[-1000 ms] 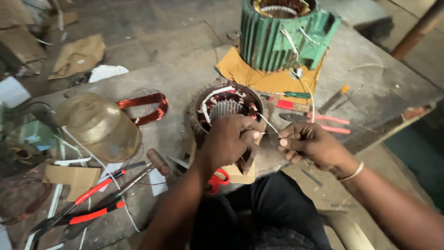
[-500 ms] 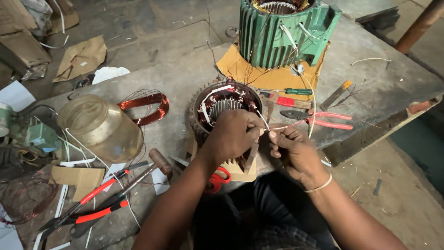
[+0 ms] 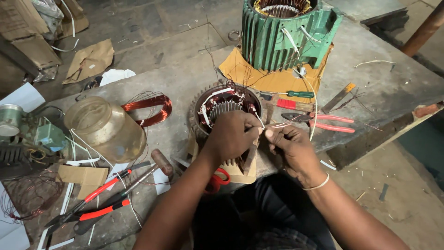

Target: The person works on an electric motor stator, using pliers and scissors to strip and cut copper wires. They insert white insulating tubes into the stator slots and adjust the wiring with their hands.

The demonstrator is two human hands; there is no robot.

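Both hands, left hand [image 3: 231,134] and right hand [image 3: 291,148], pinch white wire [image 3: 277,125] (thin) at round stator [image 3: 224,109].

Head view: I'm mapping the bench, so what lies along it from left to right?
Clear plastic jar → copper wire coil → small motor stator → green screwdriver → red-handled pliers.
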